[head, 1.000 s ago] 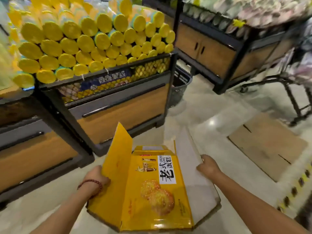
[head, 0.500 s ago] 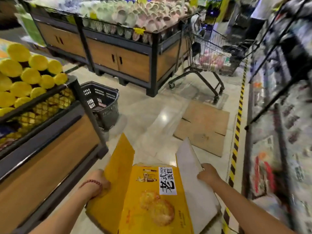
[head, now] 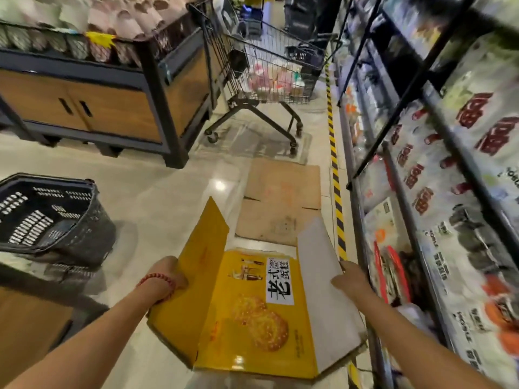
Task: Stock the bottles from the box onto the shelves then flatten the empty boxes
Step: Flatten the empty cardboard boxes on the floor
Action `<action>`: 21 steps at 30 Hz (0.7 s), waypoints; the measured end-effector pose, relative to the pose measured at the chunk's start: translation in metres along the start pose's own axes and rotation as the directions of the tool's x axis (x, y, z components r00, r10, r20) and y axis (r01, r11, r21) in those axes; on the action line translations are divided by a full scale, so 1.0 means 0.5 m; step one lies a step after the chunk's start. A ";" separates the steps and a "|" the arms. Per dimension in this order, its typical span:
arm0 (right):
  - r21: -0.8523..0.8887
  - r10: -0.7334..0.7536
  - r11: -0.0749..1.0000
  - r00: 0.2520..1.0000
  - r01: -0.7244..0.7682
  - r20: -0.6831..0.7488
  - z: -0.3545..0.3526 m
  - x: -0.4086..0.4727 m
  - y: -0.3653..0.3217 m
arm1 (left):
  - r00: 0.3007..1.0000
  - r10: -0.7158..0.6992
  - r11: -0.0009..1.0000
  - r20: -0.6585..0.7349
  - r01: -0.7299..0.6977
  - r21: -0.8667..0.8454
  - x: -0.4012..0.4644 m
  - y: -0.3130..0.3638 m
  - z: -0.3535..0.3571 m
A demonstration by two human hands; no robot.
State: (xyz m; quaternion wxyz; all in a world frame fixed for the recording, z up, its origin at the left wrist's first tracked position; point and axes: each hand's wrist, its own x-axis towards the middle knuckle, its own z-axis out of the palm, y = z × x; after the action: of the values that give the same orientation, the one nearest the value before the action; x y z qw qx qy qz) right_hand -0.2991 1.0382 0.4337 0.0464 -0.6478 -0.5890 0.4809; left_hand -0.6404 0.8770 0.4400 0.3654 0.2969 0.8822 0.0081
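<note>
a shop aisle with a pale shiny floor (head: 168, 192); bare floor runs from the middle toward 10 o'clock. a flattened brown cardboard sheet (head: 280, 200) lies at 12 o'clock, a wire trolley (head: 266, 68) beyond it, a black basket (head: 47, 217) at 9 o'clock and shelves (head: 438, 192) along 3 o'clock. the yellow box (head: 252, 313), opened flat, is at 6 o'clock: the left hand (head: 168, 276) grips its left flap edge, the right hand (head: 351, 279) its white right flap, fingers curled round the edges.

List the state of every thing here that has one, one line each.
yellow box: flattened, flaps splayed, held at both sides
left hand: grips the box's left flap
right hand: grips the box's right flap
brown cardboard: flat on the floor
shopping cart: loaded
black basket: tilted
</note>
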 end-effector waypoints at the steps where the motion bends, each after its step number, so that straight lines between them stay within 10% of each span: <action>1: 0.009 0.017 1.000 1.000 -0.017 -0.022 -0.007 0.020 -0.018 | 1.000 0.021 1.000 0.016 -0.022 0.015 0.028 0.030 -0.021; 21: 0.030 -0.020 0.999 0.979 0.027 -0.203 -0.244 0.622 -0.419 | 0.985 0.172 0.984 0.006 -0.172 0.038 0.603 0.612 -0.410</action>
State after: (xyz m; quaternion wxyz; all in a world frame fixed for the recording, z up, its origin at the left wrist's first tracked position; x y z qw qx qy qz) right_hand -0.4155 1.4146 0.4532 0.1226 -0.6855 -0.5809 0.4215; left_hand -0.7832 1.3304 0.4681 0.3589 0.3790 0.8527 0.0221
